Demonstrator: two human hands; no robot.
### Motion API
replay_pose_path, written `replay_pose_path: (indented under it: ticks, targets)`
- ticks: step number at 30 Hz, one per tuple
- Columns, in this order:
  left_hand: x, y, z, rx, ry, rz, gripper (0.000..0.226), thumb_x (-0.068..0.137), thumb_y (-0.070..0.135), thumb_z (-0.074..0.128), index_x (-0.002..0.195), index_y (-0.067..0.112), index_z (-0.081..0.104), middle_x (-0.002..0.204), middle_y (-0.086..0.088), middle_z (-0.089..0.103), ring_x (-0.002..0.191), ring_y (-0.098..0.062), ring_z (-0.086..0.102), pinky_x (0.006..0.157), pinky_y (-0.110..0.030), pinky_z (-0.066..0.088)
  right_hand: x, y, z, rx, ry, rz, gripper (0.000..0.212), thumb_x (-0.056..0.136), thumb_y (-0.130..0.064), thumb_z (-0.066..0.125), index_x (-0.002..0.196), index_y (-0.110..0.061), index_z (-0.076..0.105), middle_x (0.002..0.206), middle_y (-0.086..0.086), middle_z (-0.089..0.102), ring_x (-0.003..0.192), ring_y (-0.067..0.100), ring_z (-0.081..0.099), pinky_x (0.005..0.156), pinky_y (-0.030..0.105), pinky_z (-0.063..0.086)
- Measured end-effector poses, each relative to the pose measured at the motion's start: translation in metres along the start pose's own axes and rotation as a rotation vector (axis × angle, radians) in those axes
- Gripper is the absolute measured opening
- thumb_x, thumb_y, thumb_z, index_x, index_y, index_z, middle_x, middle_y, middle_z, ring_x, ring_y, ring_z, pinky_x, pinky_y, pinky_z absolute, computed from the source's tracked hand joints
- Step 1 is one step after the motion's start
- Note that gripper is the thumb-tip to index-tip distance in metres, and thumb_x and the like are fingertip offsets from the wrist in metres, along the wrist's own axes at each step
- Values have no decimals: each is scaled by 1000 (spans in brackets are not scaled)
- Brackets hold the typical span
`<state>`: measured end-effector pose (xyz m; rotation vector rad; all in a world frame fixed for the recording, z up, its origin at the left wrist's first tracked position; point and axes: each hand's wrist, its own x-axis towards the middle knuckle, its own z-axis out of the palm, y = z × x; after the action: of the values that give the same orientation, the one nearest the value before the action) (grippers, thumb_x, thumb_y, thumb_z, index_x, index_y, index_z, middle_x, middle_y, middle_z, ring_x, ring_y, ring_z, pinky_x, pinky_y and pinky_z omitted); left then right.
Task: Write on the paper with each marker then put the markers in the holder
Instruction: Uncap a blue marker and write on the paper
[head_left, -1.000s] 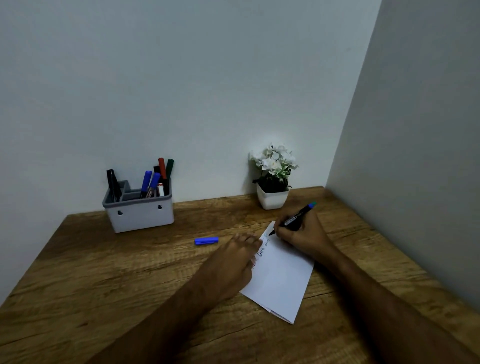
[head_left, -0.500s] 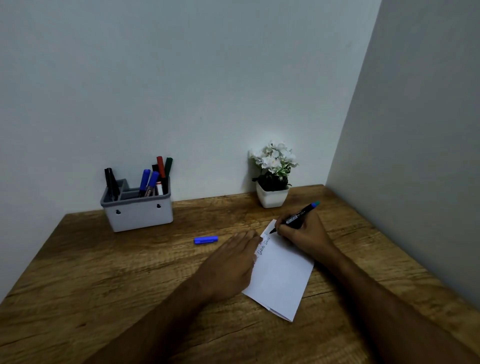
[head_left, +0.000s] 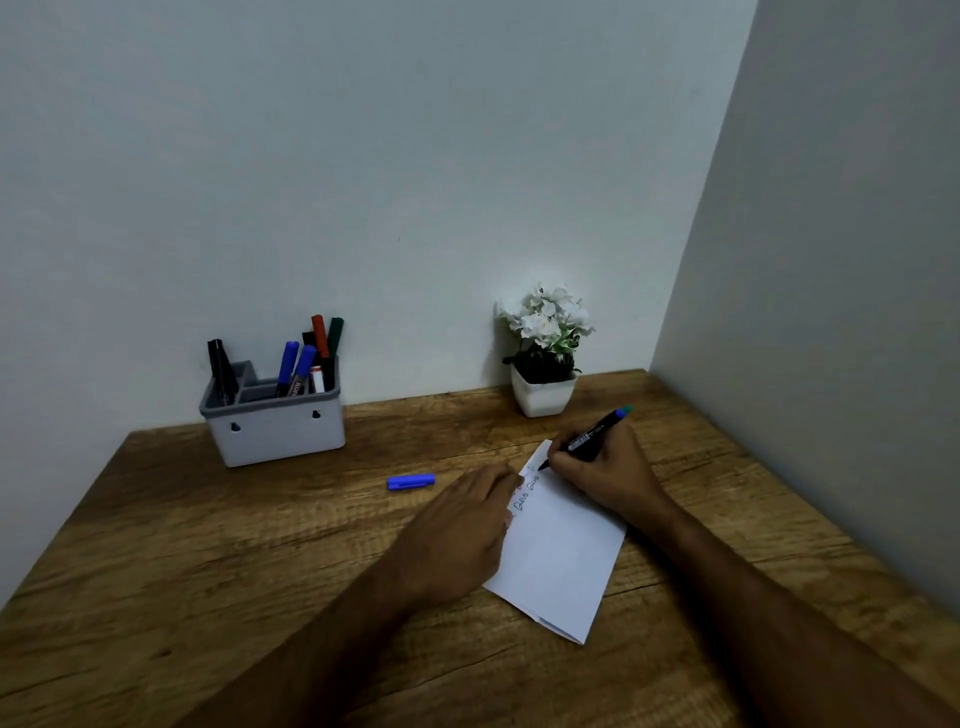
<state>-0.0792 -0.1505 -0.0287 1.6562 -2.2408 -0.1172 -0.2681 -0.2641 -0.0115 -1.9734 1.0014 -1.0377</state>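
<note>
On the grainy wooden desk (head_left: 208, 545), the right hand (head_left: 605, 475) pinches a slim black marker (head_left: 589, 436), its tip touching the far corner of the white folded paper (head_left: 563, 561). The left hand (head_left: 462, 530) lies flat, fingers straight, pressing the sheet's left edge. A blue cap (head_left: 411, 481) lies nearby; the boxy grey holder (head_left: 275, 428) stands against the wall.

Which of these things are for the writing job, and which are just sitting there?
For the job: marker held by the right hand; paper under the left hand; blue cap; holder.

Just sitting there: flower pot.
</note>
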Motion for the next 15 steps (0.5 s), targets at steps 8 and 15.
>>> replay_pose_path:
  ticks: [8,15]
  targets:
    - [1,0,2,-11,-5,-20,50,103,29,34,151,22,22,157,7,23,142,-7,24,117,-28,24,2,-1,2,-72,1,-2,24,82,-2,71,64,-18,70,63,3,70,59,2,61,55,18,45]
    - [1,-1,3,-5,-4,-18,50,103,30,34,151,22,23,156,7,24,140,-8,26,116,-30,27,2,2,2,-69,12,1,15,84,-2,70,71,-9,72,69,7,72,62,8,64,56,25,49]
